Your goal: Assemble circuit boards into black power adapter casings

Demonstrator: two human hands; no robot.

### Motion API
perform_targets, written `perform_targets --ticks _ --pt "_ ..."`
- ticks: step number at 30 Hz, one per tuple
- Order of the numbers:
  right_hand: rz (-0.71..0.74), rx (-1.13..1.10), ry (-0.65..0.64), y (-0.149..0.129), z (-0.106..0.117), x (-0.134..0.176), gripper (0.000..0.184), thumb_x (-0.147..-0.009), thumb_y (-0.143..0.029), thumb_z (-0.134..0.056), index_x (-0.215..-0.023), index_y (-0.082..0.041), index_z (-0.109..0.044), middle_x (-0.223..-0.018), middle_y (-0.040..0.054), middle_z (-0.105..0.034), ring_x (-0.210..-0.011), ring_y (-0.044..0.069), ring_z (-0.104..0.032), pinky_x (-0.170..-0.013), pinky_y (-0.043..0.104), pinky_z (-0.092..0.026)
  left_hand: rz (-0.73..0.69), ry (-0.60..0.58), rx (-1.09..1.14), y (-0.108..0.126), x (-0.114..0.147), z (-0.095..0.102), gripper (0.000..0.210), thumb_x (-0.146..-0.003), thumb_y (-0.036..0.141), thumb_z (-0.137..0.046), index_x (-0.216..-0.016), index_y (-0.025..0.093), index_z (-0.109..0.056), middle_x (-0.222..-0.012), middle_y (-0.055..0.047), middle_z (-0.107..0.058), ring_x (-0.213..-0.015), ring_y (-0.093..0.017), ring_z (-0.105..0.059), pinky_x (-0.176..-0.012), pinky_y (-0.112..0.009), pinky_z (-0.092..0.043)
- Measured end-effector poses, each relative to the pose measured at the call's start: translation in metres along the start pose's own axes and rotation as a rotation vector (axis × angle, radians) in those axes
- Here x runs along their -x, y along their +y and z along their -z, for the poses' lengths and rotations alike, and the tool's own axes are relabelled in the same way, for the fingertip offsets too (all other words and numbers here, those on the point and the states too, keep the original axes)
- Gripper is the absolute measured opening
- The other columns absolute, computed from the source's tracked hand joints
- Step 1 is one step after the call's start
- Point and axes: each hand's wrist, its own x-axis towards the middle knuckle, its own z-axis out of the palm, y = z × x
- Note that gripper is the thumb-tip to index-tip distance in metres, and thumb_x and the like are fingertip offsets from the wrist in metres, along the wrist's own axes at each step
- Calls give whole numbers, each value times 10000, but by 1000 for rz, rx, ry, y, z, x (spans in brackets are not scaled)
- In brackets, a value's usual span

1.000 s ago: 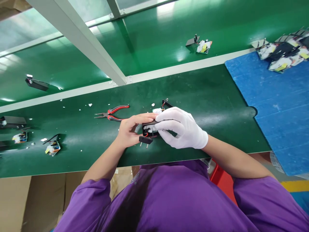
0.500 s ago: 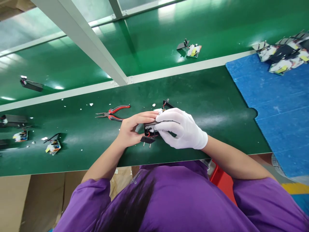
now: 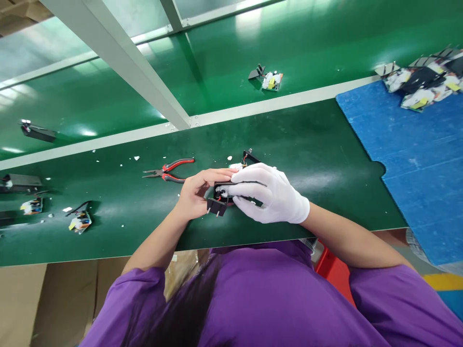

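Note:
Both hands are on a small black power adapter case point(image 3: 221, 183) above the green bench. My bare left hand point(image 3: 193, 195) grips its left side, with fingers along the far edge. White-gloved, my right hand point(image 3: 271, 193) pinches the case from the right and hides much of it. Pale filler and wires show in the case's open end. A black plug plate point(image 3: 216, 207) with two metal pins sits at this end, tilted, by my left thumb. Just beyond my right fingers lies another circuit board point(image 3: 237, 166) with a black part point(image 3: 252, 156), partly covered.
Red-handled pliers point(image 3: 168, 169) lie left of my hands. Circuit boards point(image 3: 80, 221) and black cases point(image 3: 22, 182) are at the left. Behind a pale rail, a green belt carries a board point(image 3: 272, 81) and a case point(image 3: 38, 131). Several boards are piled on a blue sheet point(image 3: 408, 159) at right.
The plug plate has shifted left and slightly up against the case's end. On the far green belt, the board and the black case have moved left. Both hands have barely moved.

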Motion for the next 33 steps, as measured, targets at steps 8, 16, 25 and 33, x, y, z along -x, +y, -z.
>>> perform_targets --ticks 8,16,25,33 --pt "-8 5 -15 -1 0 1 200 -877 -154 -609 -1056 -236 -578 -1004 27 -679 -852 156 -670 -750 308 -578 -99 -35 10 -1 -1 -1 615 -609 281 -912 -1182 256 -691 -1096 -93 -764 -1086 -277 -719 -966 -431 -601" --pt "5 10 -16 0 1 0 186 -881 -159 -617 -1051 -227 -583 -1000 33 -680 -849 156 -665 -758 306 -579 -76 -32 -17 -3 1 0 564 -626 236 -909 -1148 255 -696 -1088 -101 -765 -1083 -297 -719 -955 -458 -607" --pt "2 -26 -19 1 -1 2 238 -854 -133 -644 -1058 -217 -555 -1029 45 -669 -885 168 -649 -796 329 -568 -125 -30 -7 -7 0 1 556 -651 212 -894 -1169 261 -696 -1086 -93 -765 -1116 -305 -703 -977 -492 -592" --pt "-19 -15 -26 -1 -3 3 287 -849 -190 -684 -1111 -226 -573 -1079 70 -670 -974 197 -662 -855 368 -570 -3 41 -239 -5 9 3 408 -688 288 -858 -1066 222 -721 -1043 -87 -778 -949 -233 -750 -830 -334 -620"
